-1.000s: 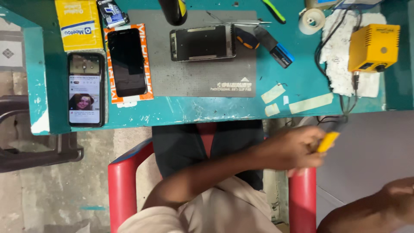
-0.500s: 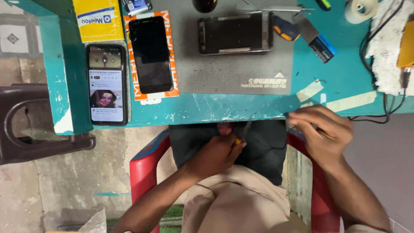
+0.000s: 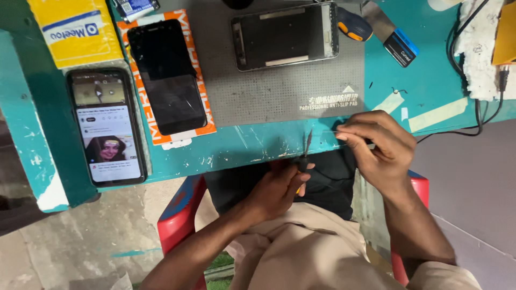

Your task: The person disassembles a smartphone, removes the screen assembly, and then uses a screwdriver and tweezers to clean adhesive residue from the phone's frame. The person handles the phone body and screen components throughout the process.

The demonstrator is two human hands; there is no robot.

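The left hand (image 3: 274, 190) is curling shut around the handle of a pair of tweezers (image 3: 306, 152), and the tweezers are standing nearly upright, long axis running six to twelve o'clock, tips aiming at twelve toward the table (image 3: 236, 150) edge. At three o'clock from those tips, the right hand (image 3: 379, 147) is pinching thumb and forefinger together on something thin and pale, too small to make out; the other fingers are folding loosely. Both hands are hovering just over the table's near edge, above the lap and the red chair (image 3: 180, 215). Beyond the tips at twelve o'clock, a grey mat (image 3: 269, 96) is lying flat, with a phone frame (image 3: 285, 35) resting on its far part. At ten o'clock, a dark phone (image 3: 166, 75) is sitting on an orange card (image 3: 156, 131), and further toward nine, a lit phone (image 3: 107, 129) is showing a video page. A yellow box (image 3: 75, 29) is lying at eleven. At one o'clock, a screwdriver handle (image 3: 352, 29) is touching the mat's edge, and black cables (image 3: 473, 102) are trailing at two.
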